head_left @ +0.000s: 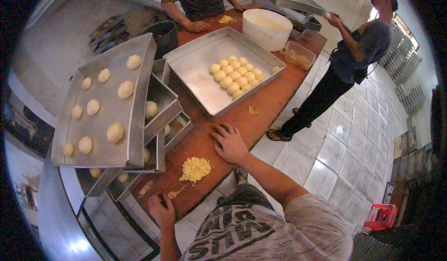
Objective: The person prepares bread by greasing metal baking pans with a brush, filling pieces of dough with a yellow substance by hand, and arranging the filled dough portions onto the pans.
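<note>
My right hand (229, 142) lies on the reddish-brown tabletop (253, 123) with its fingers spread, holding nothing. Farther left, at the table's near end, my left hand (162, 209) rests on the surface, its fingers apart. A small dark patch shows by its fingertips; I cannot make out what it is. Between the two hands sits a loose heap of yellow crumbly filling (195, 169). Beyond my right hand, a large metal tray (191, 65) holds a cluster of pale yellow balls (234, 74). At left, another metal tray (104, 130) carries several spaced dough balls (115, 132).
More trays (163, 130) with dough balls are stacked under the left one. A white tub (267, 32) and a clear plastic box (299, 55) stand at the far end. One person (195, 2) leans at the table; another (358, 51) stands right, holding something small and pale.
</note>
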A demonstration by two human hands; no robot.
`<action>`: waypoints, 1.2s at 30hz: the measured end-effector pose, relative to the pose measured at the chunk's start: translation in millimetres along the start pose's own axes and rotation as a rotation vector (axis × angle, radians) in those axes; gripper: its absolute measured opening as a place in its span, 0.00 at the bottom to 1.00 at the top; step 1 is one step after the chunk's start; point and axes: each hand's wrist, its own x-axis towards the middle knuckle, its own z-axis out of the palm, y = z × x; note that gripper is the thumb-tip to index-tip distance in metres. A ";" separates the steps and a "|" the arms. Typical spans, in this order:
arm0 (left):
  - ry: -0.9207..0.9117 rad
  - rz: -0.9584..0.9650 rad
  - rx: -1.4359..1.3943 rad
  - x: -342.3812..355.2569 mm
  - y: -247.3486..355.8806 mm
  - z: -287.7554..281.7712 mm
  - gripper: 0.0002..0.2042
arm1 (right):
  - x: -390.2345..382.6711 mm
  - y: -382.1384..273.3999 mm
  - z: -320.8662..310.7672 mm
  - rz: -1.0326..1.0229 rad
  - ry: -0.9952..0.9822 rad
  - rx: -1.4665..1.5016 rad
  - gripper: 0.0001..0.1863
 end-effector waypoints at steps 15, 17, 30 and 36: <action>0.029 0.009 -0.015 0.1 2.3 -1.4 0.11 | -0.8 2.2 3.0 0.049 0.003 -0.032 0.29; 0.011 0.000 -0.028 1.2 2.6 -2.9 0.11 | 0.0 0.9 1.5 0.033 0.026 -0.024 0.31; 0.103 0.089 0.101 6.4 13.6 0.3 0.10 | 1.6 3.6 -5.6 0.053 0.036 -0.019 0.25; 0.081 0.030 0.161 -0.1 6.1 6.7 0.11 | 11.9 6.0 3.5 0.042 -0.018 0.012 0.23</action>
